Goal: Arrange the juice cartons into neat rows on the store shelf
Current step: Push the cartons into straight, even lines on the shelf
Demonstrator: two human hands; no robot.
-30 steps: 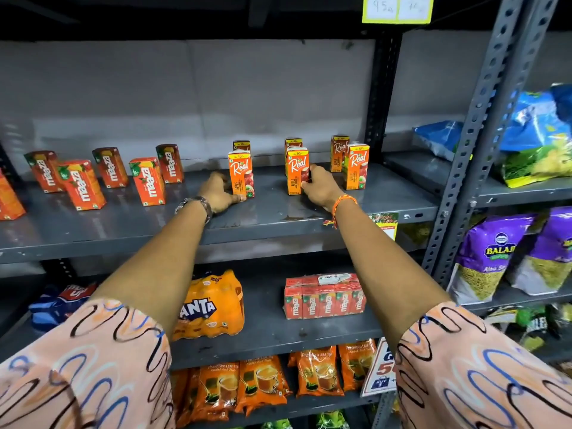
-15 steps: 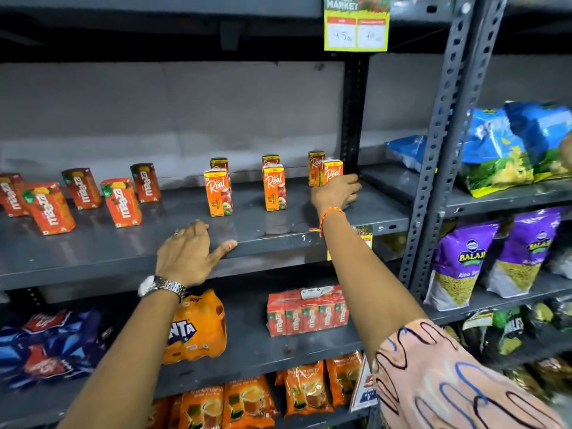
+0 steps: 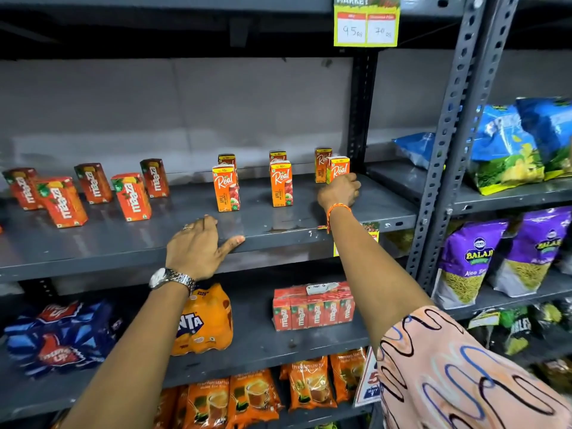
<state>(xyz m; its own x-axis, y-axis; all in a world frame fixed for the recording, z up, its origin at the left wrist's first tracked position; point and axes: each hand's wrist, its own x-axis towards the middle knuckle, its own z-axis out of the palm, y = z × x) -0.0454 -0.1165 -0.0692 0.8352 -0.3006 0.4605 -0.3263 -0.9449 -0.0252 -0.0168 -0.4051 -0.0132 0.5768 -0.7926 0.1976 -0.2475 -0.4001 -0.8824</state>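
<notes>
On the grey shelf [image 3: 278,226] stand several orange Real juice cartons in pairs, front and back. My right hand [image 3: 340,191] is closed around the lower part of the rightmost front Real carton [image 3: 338,169], with another carton [image 3: 322,164] just behind it. The middle front carton [image 3: 281,184] and the left front carton [image 3: 226,187] stand free. Several red Maaza cartons [image 3: 131,196] stand loosely spaced at the shelf's left. My left hand [image 3: 198,246] rests flat on the shelf's front edge, fingers spread, holding nothing.
A dark upright post [image 3: 359,109] stands right beside the held carton. The lower shelf holds a Fanta bottle pack [image 3: 204,320], a wrapped Maaza multipack [image 3: 312,306] and blue packs [image 3: 58,335]. Snack bags [image 3: 507,150] fill the right bay.
My left hand left the left Real carton and dropped to the shelf's front edge. My right hand went from the middle carton to the rightmost front one and gripped it.
</notes>
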